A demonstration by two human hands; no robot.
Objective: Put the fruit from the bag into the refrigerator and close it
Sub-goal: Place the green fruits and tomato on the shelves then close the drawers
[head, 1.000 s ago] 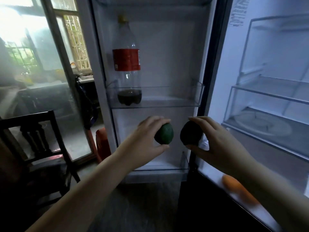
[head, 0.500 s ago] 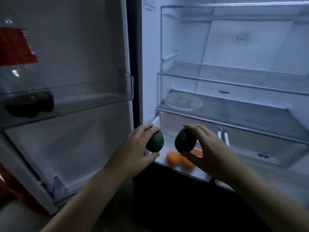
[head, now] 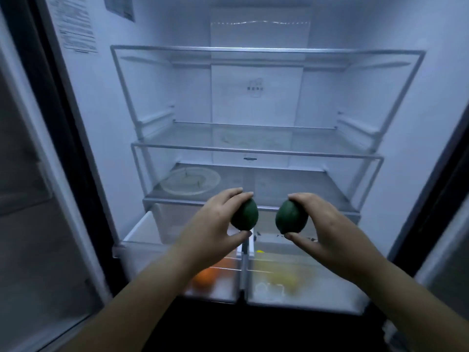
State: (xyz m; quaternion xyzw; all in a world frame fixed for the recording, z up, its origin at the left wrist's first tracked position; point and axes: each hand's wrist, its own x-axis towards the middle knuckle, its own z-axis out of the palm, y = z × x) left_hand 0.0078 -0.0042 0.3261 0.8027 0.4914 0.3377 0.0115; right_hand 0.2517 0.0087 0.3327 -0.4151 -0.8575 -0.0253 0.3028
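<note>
**Friend:** Where are you?

**Me:** While I stand at the open refrigerator point(head: 101, 110), I have one green fruit in each of my hands.

**Friend:** How do you hold them?

**Me:** My left hand point(head: 212, 224) is curled round the left green fruit point(head: 245, 215), with my fingers on top and my thumb under it. My right hand point(head: 330, 224) holds the right green fruit point(head: 291, 218) the same way. Both hands are partly closed, just enough to grip.

**Friend:** Do the two fruits touch?

**Me:** No. They are near each other, side by side, with a small gap between them.

**Friend:** Where are they in the refrigerator?

**Me:** I hold them up in the air, in front of the lowest shelf point(head: 291, 184) and over the two drawers at the bottom. They rest on nothing but my hands.

**Friend:** What is in the drawers?

**Me:** Both drawers are pulled out. The left drawer point(head: 142, 240) has an orange fruit point(head: 205, 276) in it. The right drawer point(head: 317, 298) has something yellow point(head: 284, 275) in it, but it looks too blurry for me to tell what it is.

**Friend:** Anything else?

**Me:** A round clear plate point(head: 190, 184) lies on the left side of the lowest shelf. A paper label point(head: 76, 24) sticks to the left wall up high. The door point(head: 38, 199) stands open on my left.
</note>
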